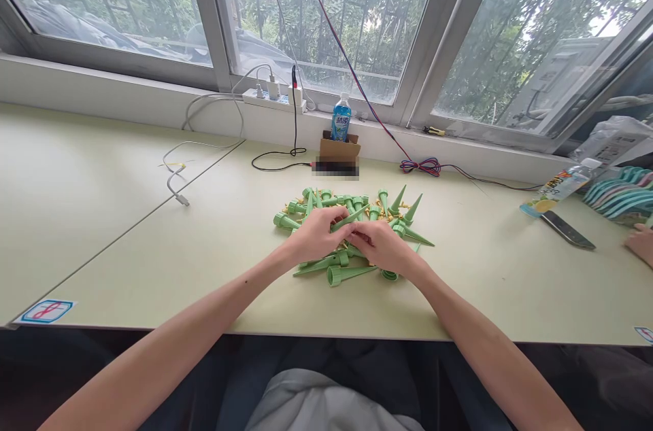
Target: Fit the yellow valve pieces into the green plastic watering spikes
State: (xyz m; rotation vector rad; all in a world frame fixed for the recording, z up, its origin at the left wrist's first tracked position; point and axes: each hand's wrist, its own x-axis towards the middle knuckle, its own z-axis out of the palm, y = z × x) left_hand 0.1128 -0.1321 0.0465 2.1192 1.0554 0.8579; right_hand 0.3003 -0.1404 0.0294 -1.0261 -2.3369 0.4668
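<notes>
My left hand (pixel 322 234) is closed around a green plastic plant watering spike (pixel 353 216), whose pointed tip slants up to the right. Against its fingertips, my right hand (pixel 381 244) is pinched shut; whatever lies between those fingers is hidden. Under and around both hands spreads a pile of similar green spikes with ribbed, cup-like ends, one of them a loose spike (pixel 352 274) at the near side. Small yellow pieces (pixel 393 220) show among the spikes on the right.
The pale table (pixel 204 268) carries a grey cable (pixel 176 190) at left. A blue bottle (pixel 341 118) stands by a cardboard box (pixel 339 147) at the back. Rightward are bundled wires (pixel 421 166), a tilted drink bottle (pixel 561 188), a phone (pixel 567 230) and another person's hand (pixel 641 243).
</notes>
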